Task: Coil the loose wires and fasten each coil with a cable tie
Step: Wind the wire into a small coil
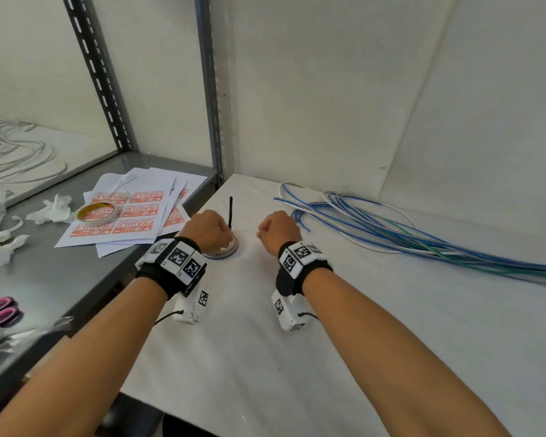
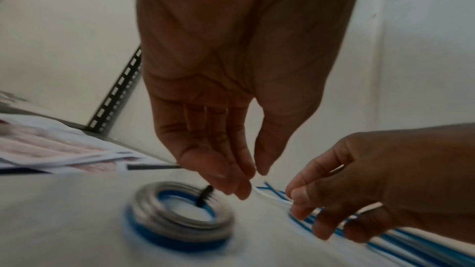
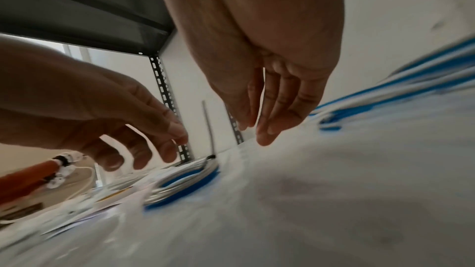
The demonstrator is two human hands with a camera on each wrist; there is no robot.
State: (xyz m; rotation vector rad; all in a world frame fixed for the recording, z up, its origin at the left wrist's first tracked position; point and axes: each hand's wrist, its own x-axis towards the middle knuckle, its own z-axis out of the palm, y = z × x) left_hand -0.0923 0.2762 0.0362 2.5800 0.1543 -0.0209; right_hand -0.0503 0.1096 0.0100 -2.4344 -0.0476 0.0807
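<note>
A small blue-and-white wire coil (image 1: 224,249) lies on the white table (image 1: 297,357), bound by a black cable tie (image 1: 230,212) whose tail stands up. My left hand (image 1: 207,228) hovers just over the coil with relaxed fingers, holding nothing; the left wrist view shows its fingertips (image 2: 239,190) beside the tie head (image 2: 204,195) on the coil (image 2: 180,216). My right hand (image 1: 278,228) is empty too, its straight fingers (image 3: 267,129) pointing down at the table. A bundle of loose blue, white and green wires (image 1: 391,228) lies just right of it.
A grey metal shelf (image 1: 44,279) adjoins the table on the left, carrying FRAGILE label sheets (image 1: 123,216), a tape roll (image 1: 96,212), crumpled paper (image 1: 52,211) and pink-handled scissors (image 1: 0,310). A slotted upright post (image 1: 208,89) stands at the table's back-left corner. Walls close the back.
</note>
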